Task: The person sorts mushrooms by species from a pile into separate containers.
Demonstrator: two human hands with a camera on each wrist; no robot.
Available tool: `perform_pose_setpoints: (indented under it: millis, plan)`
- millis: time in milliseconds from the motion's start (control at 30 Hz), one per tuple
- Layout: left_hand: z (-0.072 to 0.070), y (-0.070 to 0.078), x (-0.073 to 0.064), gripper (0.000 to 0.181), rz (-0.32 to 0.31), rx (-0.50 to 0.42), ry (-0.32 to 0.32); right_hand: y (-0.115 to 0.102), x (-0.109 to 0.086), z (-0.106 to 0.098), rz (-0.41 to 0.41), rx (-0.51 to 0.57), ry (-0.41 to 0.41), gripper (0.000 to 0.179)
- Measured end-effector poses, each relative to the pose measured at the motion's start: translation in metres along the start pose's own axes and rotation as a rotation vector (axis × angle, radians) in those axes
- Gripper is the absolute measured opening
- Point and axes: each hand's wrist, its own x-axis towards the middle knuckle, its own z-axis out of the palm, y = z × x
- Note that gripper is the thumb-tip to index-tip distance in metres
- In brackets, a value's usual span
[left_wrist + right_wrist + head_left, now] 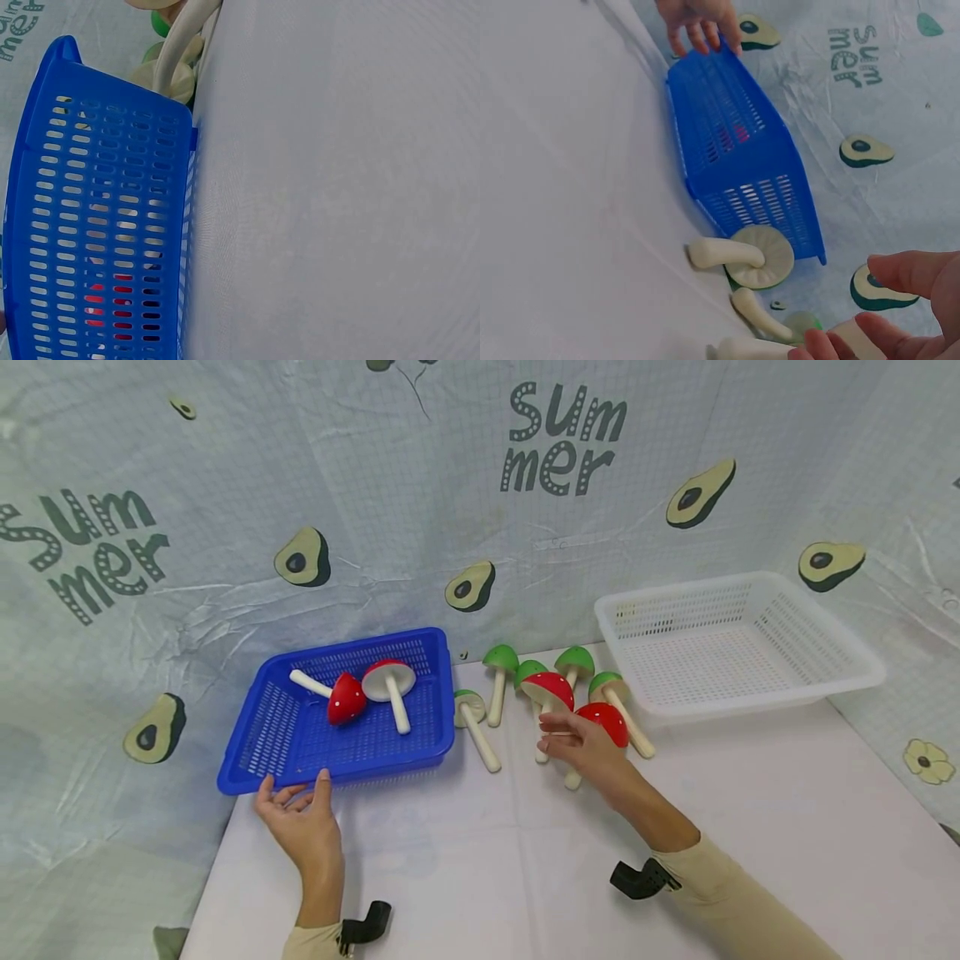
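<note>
My left hand (pixel 303 822) is at the near rim of a blue basket (pixel 442 693), with fingertips touching it. Inside lie two red toy mushrooms, one (pixel 347 699) on its side and another (pixel 390 681) with its pale underside showing. My right hand (pixel 588 752) reaches over a red mushroom (pixel 549 687), covering part of its stem; in the right wrist view the thumb (pixel 907 271) stands apart from the fingers. Another red mushroom (pixel 606 720) is partly hidden behind this hand. Several green mushrooms lie around, including one (pixel 471 703) beside the basket.
A white basket (pixel 847 668) stands at the back right, close to a green mushroom (pixel 609 687). Behind everything hangs a pale cloth (pixel 405 510) printed with avocados and lettering. A white surface (pixel 450 877) lies under the baskets and mushrooms.
</note>
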Motion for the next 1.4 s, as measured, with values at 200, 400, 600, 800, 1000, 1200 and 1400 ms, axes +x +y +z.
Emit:
perform_pose_setpoints:
  millis: [200,400,600,800,1000,1200,1400]
  plan:
    - [0.000,0.000,0.000,0.078,0.006,-0.007,0.001,0.003,-0.005,0.002,0.053,0.009,0.016,0.064]
    - [0.001,0.000,-0.001,0.078,0.005,0.000,0.007,0.005,-0.001,0.007,0.085,-0.035,0.033,0.075]
    - [0.001,0.000,-0.001,0.078,0.006,-0.001,0.006,0.008,0.013,0.008,0.106,0.023,0.007,0.078]
    - [0.001,0.000,-0.001,0.078,0.003,0.008,0.007,0.013,0.024,0.009,0.088,0.093,-0.009,0.073]
    - [0.001,0.000,-0.001,0.078,0.006,0.013,0.010,0.015,0.027,0.012,0.090,0.159,0.029,0.062]
    - [0.001,0.000,-0.001,0.078,0.005,0.015,0.009,0.014,0.030,0.013,0.112,0.233,0.059,0.056]
    - [0.001,0.000,-0.002,0.077,0.006,0.010,0.011,0.012,0.033,0.014,0.126,0.286,0.063,0.055]
